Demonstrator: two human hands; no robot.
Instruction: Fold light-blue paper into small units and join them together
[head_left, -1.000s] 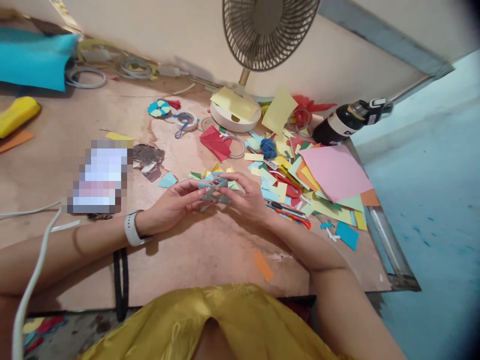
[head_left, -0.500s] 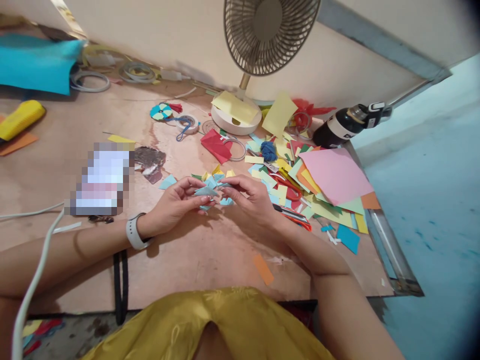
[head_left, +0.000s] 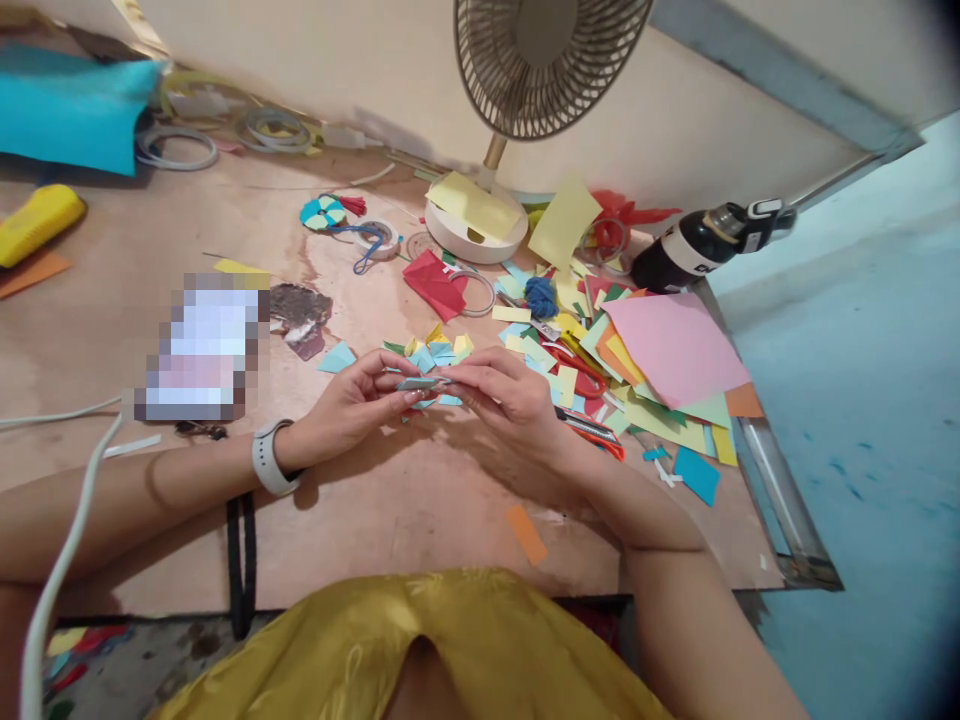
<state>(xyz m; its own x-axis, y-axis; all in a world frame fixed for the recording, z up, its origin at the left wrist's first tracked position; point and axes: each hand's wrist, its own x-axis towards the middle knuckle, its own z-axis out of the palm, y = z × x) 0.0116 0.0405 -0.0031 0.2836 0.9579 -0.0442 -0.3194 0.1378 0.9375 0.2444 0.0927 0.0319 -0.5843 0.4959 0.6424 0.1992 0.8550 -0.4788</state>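
Observation:
Between my two hands is a small folded piece of light blue paper (head_left: 417,383), seen nearly edge-on. My left hand (head_left: 367,393) pinches its left part between thumb and fingers. The fingertips of my right hand (head_left: 499,393) close on its right end, and they hide part of it. Just beyond my fingers lies a small heap of folded light blue and yellow paper pieces (head_left: 435,352). A loose light blue piece (head_left: 337,357) rests left of that heap.
To the right are paper scraps, a pink sheet (head_left: 671,345), a box cutter (head_left: 589,428), orange-handled scissors (head_left: 577,372) and blue yarn (head_left: 540,297). A fan (head_left: 476,225) and a black bottle (head_left: 679,250) stand behind. A blurred phone (head_left: 202,345) and white cable (head_left: 75,520) lie left.
My hands have drawn closer together, and the right fingers now close over the paper's right end. The folded paper has turned flatter, showing more of its edge. The view has shifted slightly.

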